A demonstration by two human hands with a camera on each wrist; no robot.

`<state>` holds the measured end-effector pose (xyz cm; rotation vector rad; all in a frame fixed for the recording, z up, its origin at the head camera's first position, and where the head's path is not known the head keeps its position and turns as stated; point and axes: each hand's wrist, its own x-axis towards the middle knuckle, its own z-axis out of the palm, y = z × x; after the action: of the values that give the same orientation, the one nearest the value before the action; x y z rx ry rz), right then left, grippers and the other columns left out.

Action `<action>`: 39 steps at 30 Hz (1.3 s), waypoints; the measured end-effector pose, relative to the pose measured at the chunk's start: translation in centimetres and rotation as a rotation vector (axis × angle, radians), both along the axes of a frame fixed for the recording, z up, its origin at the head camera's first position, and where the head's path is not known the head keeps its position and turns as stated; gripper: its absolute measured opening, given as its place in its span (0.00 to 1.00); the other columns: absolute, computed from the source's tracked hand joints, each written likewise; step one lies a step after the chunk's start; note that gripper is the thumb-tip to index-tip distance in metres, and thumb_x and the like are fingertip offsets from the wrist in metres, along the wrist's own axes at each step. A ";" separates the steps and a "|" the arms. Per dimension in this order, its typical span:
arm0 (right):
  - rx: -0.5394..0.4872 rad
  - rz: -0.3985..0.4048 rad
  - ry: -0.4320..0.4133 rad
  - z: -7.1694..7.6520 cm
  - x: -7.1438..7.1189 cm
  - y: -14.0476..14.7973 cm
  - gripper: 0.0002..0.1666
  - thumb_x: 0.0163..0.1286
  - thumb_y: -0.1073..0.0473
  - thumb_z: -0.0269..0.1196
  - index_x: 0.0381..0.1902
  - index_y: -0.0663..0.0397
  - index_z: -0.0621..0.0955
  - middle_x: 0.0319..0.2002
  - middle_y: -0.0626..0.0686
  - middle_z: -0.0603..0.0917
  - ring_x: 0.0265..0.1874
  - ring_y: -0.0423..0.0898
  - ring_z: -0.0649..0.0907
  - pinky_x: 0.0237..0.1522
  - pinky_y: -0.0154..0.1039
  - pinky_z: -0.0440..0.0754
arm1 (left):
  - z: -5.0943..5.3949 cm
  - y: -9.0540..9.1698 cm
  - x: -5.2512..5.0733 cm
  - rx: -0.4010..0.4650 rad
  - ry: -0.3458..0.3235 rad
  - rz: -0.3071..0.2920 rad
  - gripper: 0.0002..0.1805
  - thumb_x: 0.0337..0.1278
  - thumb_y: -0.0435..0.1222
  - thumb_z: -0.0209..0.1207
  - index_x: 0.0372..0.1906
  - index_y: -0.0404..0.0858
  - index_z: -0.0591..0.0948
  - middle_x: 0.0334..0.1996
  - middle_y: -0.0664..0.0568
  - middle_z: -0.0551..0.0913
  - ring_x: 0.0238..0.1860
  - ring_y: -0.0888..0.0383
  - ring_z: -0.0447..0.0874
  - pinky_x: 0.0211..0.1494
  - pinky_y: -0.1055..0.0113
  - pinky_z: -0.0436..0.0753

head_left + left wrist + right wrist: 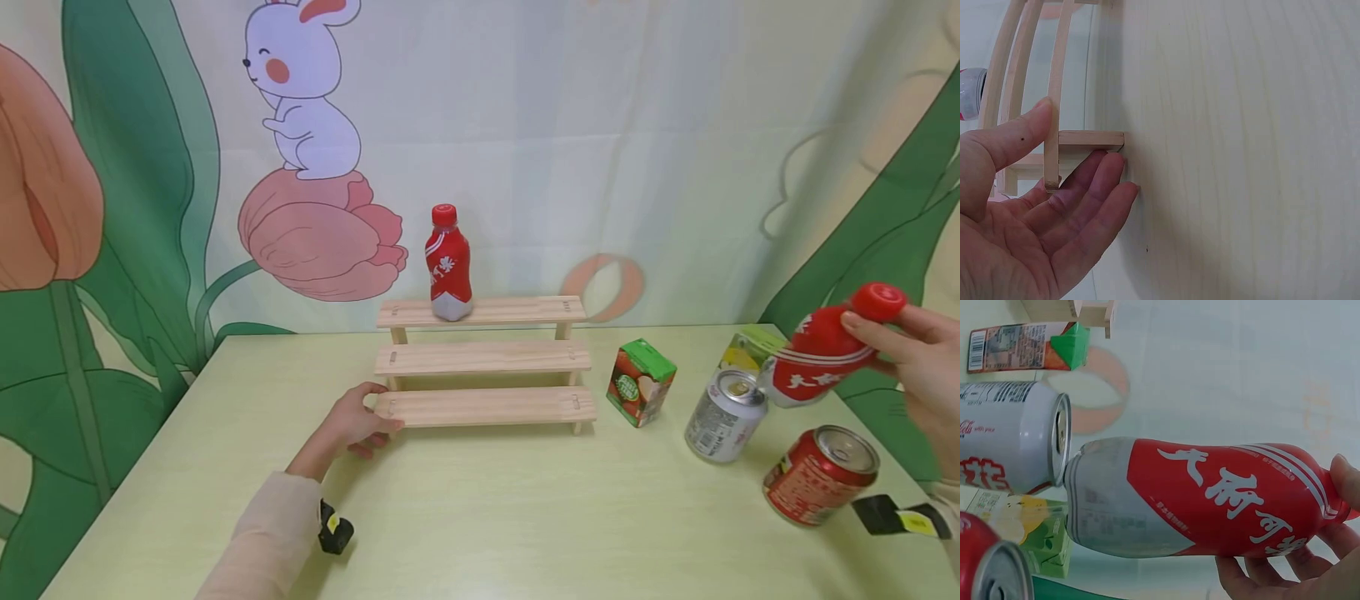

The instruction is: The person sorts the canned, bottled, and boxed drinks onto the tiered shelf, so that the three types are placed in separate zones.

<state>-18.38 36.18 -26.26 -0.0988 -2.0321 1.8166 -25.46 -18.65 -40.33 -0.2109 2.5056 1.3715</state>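
A small three-step wooden display rack [483, 357] stands on the table. My left hand [362, 421] grips the left end of its lowest step, thumb on the board and fingers under it, as the left wrist view also shows. On the top step a red-capped soda bottle [450, 267] stands upright. At the right, my right hand [926, 350] holds a second red soda bottle [813, 354] near its neck, tilted, with its base toward the cans. In the right wrist view, the held bottle's [1222, 494] white lettering shows, and its base is close to the silver can [1010, 431].
Right of the rack stands a green-topped juice box [641, 383]. Farther right are a silver can [725, 417], a yellow-green carton [742, 350] partly hidden behind it, and a red can [821, 475] nearer the front. A printed curtain [675, 150] hangs behind the table.
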 end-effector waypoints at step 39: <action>0.166 0.227 -0.175 1.3 -1.8 -9.2 0.31 0.62 0.51 0.61 0.61 0.57 0.70 0.42 0.38 0.77 0.43 0.42 0.71 0.35 0.29 0.76 | 0.3 0.1 0.3 0.015 -0.003 -0.001 0.35 0.46 0.36 0.67 0.59 0.39 0.63 0.35 0.41 0.80 0.28 0.51 0.81 0.24 0.58 0.80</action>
<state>-20.19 27.03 -24.94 0.0230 -2.3940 1.8145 -25.16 -18.52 -40.08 -0.2079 2.4914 1.3884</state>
